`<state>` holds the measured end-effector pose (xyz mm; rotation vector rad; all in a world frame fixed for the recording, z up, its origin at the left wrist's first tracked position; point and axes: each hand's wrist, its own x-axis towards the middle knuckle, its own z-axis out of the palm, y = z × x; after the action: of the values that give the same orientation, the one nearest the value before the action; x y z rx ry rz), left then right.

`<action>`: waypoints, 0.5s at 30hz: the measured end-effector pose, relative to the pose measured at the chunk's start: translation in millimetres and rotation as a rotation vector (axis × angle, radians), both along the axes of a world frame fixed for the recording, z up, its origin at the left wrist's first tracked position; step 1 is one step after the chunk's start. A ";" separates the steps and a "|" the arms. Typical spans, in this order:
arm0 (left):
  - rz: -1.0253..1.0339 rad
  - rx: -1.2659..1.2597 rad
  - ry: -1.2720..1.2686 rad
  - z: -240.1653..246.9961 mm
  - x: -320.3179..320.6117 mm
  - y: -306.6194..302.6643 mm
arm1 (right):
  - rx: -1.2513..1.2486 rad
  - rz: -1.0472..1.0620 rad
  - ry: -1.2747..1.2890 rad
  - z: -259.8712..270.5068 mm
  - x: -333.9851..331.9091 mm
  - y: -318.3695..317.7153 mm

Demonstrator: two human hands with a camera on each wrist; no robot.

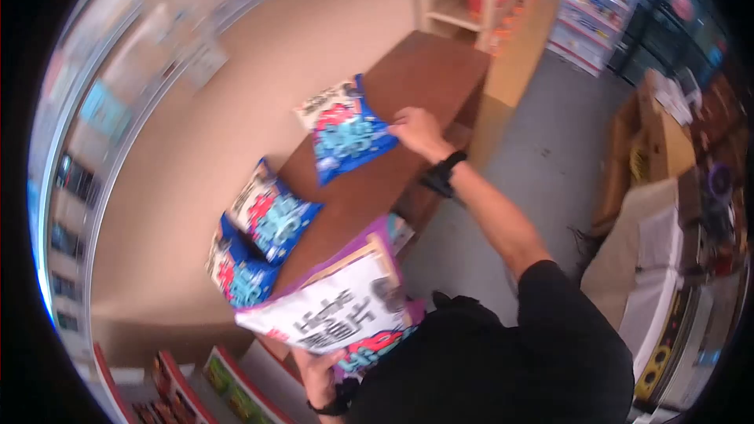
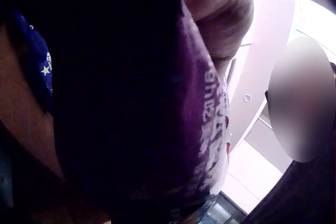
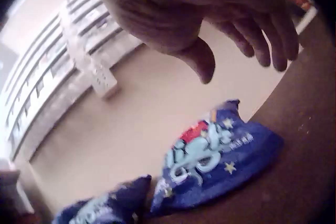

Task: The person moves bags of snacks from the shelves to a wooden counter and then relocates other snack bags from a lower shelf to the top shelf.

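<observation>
In the head view my left hand [image 1: 316, 377] holds a large white and purple bag [image 1: 334, 310] at its lower edge, its fingers partly hidden. That bag's dark purple side [image 2: 194, 108] fills much of the left wrist view, against the palm [image 2: 220, 8]. My right hand [image 1: 420, 132] is beside the right corner of a blue and white bag [image 1: 345, 133] on the brown surface [image 1: 424, 71]. The right wrist view shows this hand [image 3: 210, 8] with fingers apart, above the blue bag [image 3: 215, 161] and not gripping it.
Two more blue bags [image 1: 275, 216] [image 1: 239, 271] lie at the left part of the brown surface, along the beige wall. Shelves with red-edged fronts [image 1: 224, 377] stand below left. Grey floor [image 1: 534, 133] and boxes [image 1: 660, 126] are to the right.
</observation>
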<state>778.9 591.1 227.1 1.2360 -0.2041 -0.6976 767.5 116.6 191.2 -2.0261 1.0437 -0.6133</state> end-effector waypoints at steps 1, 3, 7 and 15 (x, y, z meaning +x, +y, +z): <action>-0.030 0.057 -0.022 -2.7 10.9 4.1 | -0.168 -0.090 0.287 17.0 7.0 9.2; -0.075 0.046 0.031 4.2 27.5 2.5 | -0.288 -0.045 0.231 15.5 22.4 21.5; -0.122 0.070 0.047 21.3 49.5 5.9 | -0.455 0.122 0.166 17.7 60.1 44.0; -0.148 -0.018 0.039 4.7 93.5 33.0 | -0.508 0.354 0.567 -35.0 108.0 52.6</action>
<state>872.4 624.2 231.8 1.1971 -0.2718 -0.8455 875.5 169.2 156.2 -2.8559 0.8449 -0.1090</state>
